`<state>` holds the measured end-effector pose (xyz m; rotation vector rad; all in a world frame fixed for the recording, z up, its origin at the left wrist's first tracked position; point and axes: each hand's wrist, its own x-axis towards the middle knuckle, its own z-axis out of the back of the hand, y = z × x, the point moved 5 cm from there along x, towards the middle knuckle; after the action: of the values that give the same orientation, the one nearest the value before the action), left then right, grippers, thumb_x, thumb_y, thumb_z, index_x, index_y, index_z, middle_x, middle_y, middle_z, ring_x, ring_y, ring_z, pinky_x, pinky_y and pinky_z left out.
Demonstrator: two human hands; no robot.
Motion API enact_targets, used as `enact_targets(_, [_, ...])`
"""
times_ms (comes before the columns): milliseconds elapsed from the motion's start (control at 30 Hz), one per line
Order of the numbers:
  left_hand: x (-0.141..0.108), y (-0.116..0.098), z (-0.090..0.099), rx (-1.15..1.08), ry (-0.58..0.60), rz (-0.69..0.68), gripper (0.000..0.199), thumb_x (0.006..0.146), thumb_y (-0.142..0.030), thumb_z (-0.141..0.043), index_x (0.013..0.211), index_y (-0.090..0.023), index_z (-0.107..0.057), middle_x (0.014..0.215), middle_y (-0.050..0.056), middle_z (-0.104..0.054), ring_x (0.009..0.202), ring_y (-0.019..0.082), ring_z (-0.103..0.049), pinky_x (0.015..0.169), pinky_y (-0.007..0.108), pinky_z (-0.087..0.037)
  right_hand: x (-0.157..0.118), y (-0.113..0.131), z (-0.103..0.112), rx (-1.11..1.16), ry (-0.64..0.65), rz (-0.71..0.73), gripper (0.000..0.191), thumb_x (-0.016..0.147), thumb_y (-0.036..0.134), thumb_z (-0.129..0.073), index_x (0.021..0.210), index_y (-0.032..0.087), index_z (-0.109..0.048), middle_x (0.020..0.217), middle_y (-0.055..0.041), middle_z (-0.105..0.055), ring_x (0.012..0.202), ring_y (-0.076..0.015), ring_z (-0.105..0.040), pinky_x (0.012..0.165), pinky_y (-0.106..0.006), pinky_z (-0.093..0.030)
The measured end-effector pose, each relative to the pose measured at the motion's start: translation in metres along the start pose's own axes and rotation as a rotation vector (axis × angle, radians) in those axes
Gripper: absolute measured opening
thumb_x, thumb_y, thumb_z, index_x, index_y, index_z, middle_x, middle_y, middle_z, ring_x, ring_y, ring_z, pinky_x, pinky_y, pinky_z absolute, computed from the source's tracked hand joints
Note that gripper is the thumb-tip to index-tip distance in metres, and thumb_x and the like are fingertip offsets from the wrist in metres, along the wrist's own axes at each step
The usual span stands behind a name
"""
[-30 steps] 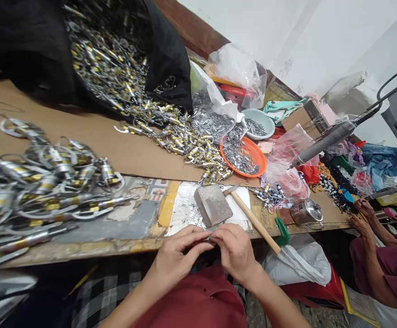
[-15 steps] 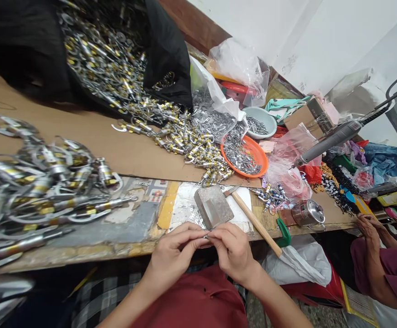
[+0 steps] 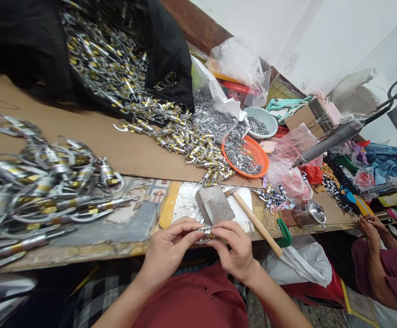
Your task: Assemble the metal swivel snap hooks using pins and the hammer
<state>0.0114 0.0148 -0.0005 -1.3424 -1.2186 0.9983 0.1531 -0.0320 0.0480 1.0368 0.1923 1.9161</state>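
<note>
A small silver metal cylinder piece with a yellowish band [image 3: 206,233] is held between my two hands, just above the table's front edge. My left hand [image 3: 171,246] pinches its left end with thumb and fingers. At the other end, the fingers of my right hand [image 3: 234,246] are closed on it. Directly beyond the hands sits a grey metal block [image 3: 215,206] on a white sheet [image 3: 182,197], with flat perforated metal strips [image 3: 193,212] beside it. A hammer [image 3: 255,218] with a wooden handle lies to the right, its handle jutting over the edge.
Similar silver-and-yellow pieces are heaped at left [image 3: 53,182] and spill from a black bag [image 3: 171,50]. An orange plate [image 3: 265,159] holds metal strips. A green clamp [image 3: 285,232], metal mug [image 3: 306,213] and hanging grey tool [image 3: 335,139] are right, near a co-worker's hands [image 3: 371,228].
The cylinder piece, mostly hidden by my fingers before, now shows between them. My fingertips have spread slightly apart along it. Both hands stay in nearly the same place.
</note>
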Motion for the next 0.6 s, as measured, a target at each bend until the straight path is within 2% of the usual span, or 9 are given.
enact_targets(333, [-0.002, 0.0, -0.003, 0.011, 0.043, 0.039, 0.006, 0.065, -0.023, -0.067, 0.064, -0.021, -0.073, 0.066, 0.001, -0.069, 0.062, 0.016, -0.063, 0.058, 0.022, -0.052, -0.004, 0.003, 0.002, 0.008, 0.013, 0.012, 0.023, 0.085, 0.014, -0.055, 0.107, 0.017, -0.062, 0.09, -0.0092, -0.064, 0.084, -0.0162, -0.063, 0.072, -0.027, -0.056])
enact_targets(600, [-0.012, 0.01, -0.004, -0.02, 0.052, 0.141, 0.009, 0.064, -0.025, -0.068, 0.064, -0.018, -0.073, 0.066, 0.003, -0.069, 0.063, 0.017, -0.062, 0.059, 0.024, -0.052, -0.013, 0.006, -0.001, 0.018, -0.012, 0.007, 0.019, 0.084, 0.014, -0.056, 0.1, 0.017, -0.065, 0.087, -0.0091, -0.067, 0.081, -0.0159, -0.064, 0.069, -0.026, -0.056])
